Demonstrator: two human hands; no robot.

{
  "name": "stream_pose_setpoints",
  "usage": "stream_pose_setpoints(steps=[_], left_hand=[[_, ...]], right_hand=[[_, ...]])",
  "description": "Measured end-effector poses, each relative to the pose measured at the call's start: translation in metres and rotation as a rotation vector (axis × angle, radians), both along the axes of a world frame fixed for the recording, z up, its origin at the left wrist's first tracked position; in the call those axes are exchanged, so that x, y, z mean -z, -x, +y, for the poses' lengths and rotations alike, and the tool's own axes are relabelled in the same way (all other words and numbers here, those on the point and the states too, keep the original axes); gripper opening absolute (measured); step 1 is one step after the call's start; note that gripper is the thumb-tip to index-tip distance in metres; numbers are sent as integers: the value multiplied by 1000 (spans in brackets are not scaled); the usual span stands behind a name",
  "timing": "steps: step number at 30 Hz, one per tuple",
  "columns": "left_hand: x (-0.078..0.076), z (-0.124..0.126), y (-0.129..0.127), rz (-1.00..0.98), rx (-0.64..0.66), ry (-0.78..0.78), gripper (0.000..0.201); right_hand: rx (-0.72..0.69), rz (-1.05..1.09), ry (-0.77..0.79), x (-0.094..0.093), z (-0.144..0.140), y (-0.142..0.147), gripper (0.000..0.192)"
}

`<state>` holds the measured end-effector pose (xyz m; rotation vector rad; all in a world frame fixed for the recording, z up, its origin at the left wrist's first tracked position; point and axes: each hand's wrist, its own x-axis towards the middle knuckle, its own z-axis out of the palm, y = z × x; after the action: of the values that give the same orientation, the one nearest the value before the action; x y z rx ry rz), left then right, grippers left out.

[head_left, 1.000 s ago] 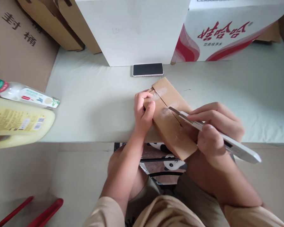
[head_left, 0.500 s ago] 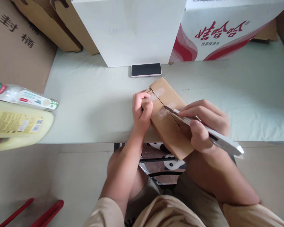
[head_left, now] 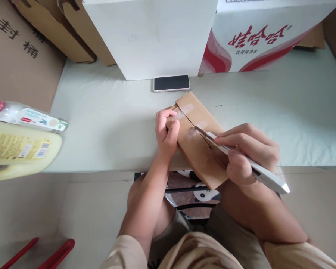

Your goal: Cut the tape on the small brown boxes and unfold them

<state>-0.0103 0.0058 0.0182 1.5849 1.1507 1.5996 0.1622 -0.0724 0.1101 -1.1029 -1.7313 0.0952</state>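
Table point(head_left: 106, 123) pale among stacked cartons, left hand point(head_left: 165, 132) clamping cardboard box point(head_left: 197, 149), right hand point(head_left: 248, 149) gripping utility knife point(head_left: 240, 158)

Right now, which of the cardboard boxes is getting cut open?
The small flat brown box at the table's near edge. The left hand steadies it while the right hand runs a knife along its taped seam; the bigger boxes stand untouched behind.

left hand point(head_left: 165, 131) steadies box point(head_left: 199, 140) | right hand point(head_left: 248, 153) holds knife point(head_left: 240, 158)

matt brown cardboard box point(head_left: 199, 144), glossy tape patches, smooth white plastic knife point(head_left: 249, 163)
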Motion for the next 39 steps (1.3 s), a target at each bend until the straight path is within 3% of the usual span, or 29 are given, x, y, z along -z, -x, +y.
stream_pose_setpoints(steps=[7, 13, 21, 35, 39], left_hand=[[0, 0, 0, 25, -3, -6, 29], [-1, -1, 0, -3, 10, 8, 28], [-2, -1, 1, -60, 21, 38, 25], [2, 0, 2, -34, 17, 45, 35], [0, -1, 3, -72, 31, 54, 34]], right_hand=[[-30, 43, -81, 4, 4, 0, 21], [-32, -8, 37, 2, 3, 0, 23], [13, 129, -106, 4, -3, -2, 25], [-66, 47, -163, -13, -34, -15, 23], [-135, 13, -117, -22, -41, -24, 27]])
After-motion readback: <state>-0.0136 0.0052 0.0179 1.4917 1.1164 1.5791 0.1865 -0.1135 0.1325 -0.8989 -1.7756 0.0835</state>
